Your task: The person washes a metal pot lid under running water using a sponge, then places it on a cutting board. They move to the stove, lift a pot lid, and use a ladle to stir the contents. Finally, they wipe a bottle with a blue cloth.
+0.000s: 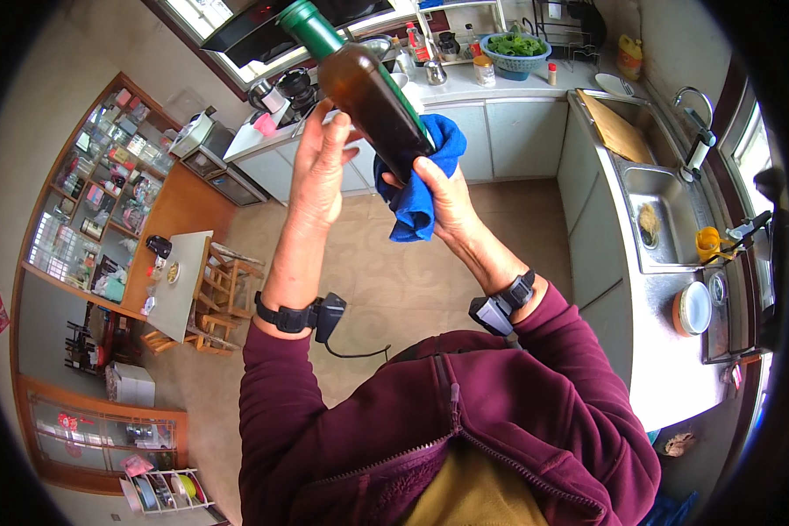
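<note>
A dark glass bottle with a green neck is held up at an angle, its neck toward the upper left. My right hand grips its base together with a blue cloth, which wraps behind and beside the lower end. Close to the bottle's left side is my left hand, fingers apart and partly behind the glass; whether its fingertips touch the bottle I cannot tell. Each wrist wears a black strap with a small device.
Ahead runs a counter with a blue basket of leafy greens, jars and bottles. Along the right are a metal sink, a wooden cutting board and stacked bowls. Wooden stools stand by a table at left.
</note>
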`<state>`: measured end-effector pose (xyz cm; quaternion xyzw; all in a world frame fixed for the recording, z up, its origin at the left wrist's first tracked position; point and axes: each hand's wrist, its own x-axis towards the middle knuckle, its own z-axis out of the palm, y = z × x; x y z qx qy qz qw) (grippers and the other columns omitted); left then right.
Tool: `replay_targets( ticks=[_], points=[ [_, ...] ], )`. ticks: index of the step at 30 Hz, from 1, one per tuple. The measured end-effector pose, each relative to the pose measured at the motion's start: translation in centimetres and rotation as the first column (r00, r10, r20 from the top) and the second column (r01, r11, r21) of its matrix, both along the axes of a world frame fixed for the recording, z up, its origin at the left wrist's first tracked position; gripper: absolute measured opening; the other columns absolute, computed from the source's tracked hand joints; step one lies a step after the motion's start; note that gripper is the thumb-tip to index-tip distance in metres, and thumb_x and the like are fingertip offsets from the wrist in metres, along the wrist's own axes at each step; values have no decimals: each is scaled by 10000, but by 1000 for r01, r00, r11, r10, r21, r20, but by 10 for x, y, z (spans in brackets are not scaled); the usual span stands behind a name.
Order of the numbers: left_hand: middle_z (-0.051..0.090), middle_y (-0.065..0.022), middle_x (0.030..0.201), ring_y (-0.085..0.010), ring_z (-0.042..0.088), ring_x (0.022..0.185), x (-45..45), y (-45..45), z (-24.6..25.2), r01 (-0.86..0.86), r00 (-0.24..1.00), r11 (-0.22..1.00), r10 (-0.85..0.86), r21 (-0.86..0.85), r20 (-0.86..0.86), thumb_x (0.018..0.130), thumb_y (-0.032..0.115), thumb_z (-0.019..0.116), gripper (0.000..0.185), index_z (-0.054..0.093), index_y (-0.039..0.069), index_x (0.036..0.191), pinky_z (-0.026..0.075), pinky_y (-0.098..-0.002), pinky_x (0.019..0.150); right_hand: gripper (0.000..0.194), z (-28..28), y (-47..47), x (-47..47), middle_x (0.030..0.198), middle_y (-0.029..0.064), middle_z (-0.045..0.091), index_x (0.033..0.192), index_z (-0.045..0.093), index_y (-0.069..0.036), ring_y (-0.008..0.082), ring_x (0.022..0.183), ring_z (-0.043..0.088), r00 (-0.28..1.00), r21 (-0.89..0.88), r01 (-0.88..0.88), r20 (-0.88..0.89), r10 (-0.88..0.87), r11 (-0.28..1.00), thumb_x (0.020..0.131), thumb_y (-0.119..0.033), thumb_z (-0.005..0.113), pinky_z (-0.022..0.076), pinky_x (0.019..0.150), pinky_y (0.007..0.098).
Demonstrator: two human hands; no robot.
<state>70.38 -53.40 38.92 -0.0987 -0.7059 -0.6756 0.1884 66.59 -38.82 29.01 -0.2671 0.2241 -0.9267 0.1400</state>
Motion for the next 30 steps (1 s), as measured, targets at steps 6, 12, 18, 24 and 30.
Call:
replay_targets(
  ticks=[6,12,18,24,30],
  points=[
    [538,-15,1134,-152,558,1020,-15,32,-35,-2,998,954,22,300,-64,827,266,739,612,394,128,1313,494,-342,826,858,-28,11,0,1272,136,486,1417,267,-44,216,1169,479,788,361,582,-472,-395,729,771,-259,790,415,981,373],
    [600,-101,1091,-238,627,983,-13,10,-78,243,964,930,-263,277,36,770,234,705,571,455,43,1246,525,-386,860,645,-46,69,-5,1223,76,539,1423,329,-6,147,1092,503,981,720,194,-128,-147,666,977,-462,424,417,953,302],
    [619,-151,1051,-340,653,950,2,16,-105,542,806,790,-585,287,91,590,381,803,781,489,32,1214,545,-450,839,895,-22,94,-18,1393,156,448,1478,240,-68,261,1157,526,979,574,87,103,-178,814,878,-726,336,460,959,391],
    [610,-163,1045,-338,659,927,5,24,-112,584,748,711,-659,392,79,569,353,823,840,449,40,1252,554,-444,823,842,5,88,-10,1170,92,561,1389,379,-2,150,999,538,977,586,200,-57,-206,785,902,-689,368,450,899,313],
    [528,-25,1256,-178,528,1143,2,26,-124,468,794,801,-567,373,219,560,220,821,959,369,94,1397,459,-336,966,558,18,70,7,1057,98,587,1154,522,10,147,986,530,940,708,272,-341,-21,652,939,-504,497,459,856,335]
  ],
)
